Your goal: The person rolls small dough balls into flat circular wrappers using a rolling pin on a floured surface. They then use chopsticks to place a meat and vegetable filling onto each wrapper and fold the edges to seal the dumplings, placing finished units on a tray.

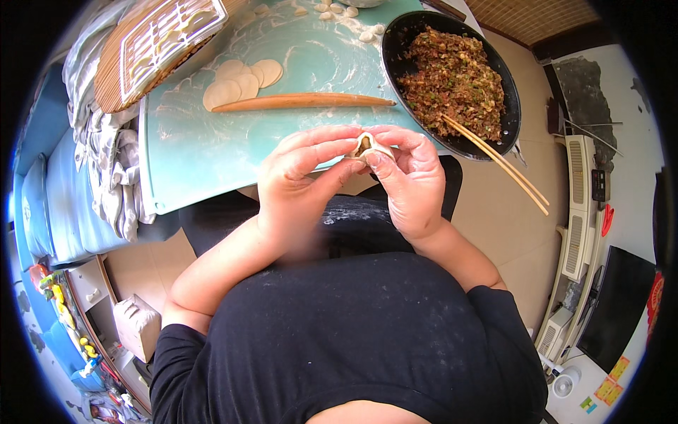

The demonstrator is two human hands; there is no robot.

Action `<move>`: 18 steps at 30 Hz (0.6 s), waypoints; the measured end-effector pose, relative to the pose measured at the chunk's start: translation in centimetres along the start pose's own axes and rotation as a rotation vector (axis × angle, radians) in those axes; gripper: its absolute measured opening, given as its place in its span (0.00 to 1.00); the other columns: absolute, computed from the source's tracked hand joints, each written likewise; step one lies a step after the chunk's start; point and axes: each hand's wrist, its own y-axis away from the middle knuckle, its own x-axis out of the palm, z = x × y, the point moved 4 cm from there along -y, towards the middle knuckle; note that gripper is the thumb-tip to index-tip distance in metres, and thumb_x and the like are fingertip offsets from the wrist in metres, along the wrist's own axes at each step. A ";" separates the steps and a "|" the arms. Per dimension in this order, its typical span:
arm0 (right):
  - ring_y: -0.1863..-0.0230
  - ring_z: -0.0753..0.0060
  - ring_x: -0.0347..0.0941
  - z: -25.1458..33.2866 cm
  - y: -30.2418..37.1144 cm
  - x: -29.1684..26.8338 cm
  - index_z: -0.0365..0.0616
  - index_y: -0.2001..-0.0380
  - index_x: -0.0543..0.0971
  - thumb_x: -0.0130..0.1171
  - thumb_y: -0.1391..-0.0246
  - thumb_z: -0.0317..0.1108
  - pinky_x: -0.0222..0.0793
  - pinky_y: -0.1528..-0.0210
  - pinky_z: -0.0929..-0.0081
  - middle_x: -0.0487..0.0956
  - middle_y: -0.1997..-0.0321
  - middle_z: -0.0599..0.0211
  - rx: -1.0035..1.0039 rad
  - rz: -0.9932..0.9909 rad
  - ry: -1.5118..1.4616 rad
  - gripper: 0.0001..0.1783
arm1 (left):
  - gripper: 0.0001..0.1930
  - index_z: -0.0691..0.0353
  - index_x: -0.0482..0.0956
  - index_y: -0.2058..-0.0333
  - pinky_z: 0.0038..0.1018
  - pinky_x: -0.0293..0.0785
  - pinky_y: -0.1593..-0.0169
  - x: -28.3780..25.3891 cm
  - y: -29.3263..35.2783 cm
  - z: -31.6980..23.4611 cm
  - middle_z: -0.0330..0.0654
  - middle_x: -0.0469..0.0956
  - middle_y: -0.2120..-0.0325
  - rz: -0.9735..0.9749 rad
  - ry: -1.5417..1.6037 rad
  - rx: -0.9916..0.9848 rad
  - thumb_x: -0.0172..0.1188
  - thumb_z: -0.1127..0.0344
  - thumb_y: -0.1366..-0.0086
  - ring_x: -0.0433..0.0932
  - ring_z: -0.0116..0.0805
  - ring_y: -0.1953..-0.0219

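Note:
Between my two hands, just past the near edge of the board, is a dumpling, its wrapper folded and some filling showing at the opening. My left hand pinches its left side with thumb and fingers. The thumb and fingers of my right hand press on the other side. Beyond them a wooden rolling pin lies across the board. Several round dumpling wrappers overlap behind its left end. To the right stands a black pan of minced filling, with wooden chopsticks resting over its rim.
The floured green board covers the table. Small dough pieces lie at its far side. At the far left, a white rack with dumplings rests on a round wooden tray. Crumpled cloth hangs by the board's left edge.

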 end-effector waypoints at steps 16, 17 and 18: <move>0.55 0.77 0.70 0.4 0.3 0.3 0.39 0.58 0.69 0.50 0.47 0.16 0.69 0.53 0.79 0.68 0.50 0.58 0.014 0.068 0.085 0.13 | 0.11 0.64 0.77 0.71 0.27 0.71 0.61 -0.6 -0.5 -0.6 0.44 0.77 0.65 0.025 -0.284 0.144 0.66 0.79 0.56 0.75 0.36 0.63; 0.55 0.77 0.70 0.4 0.4 0.2 0.39 0.58 0.69 0.50 0.47 0.16 0.69 0.53 0.78 0.68 0.50 0.58 0.006 0.072 0.088 0.13 | 0.11 0.64 0.78 0.70 0.27 0.71 0.60 -0.6 -0.6 -0.6 0.45 0.77 0.64 -0.016 -0.229 0.087 0.66 0.79 0.56 0.75 0.37 0.62; 0.55 0.77 0.70 0.4 0.4 0.2 0.39 0.58 0.69 0.50 0.47 0.16 0.69 0.52 0.78 0.68 0.50 0.58 -0.001 0.076 0.091 0.13 | 0.12 0.64 0.78 0.69 0.27 0.71 0.59 -0.5 -0.8 -0.8 0.45 0.76 0.63 -0.058 -0.174 0.029 0.66 0.79 0.55 0.75 0.37 0.61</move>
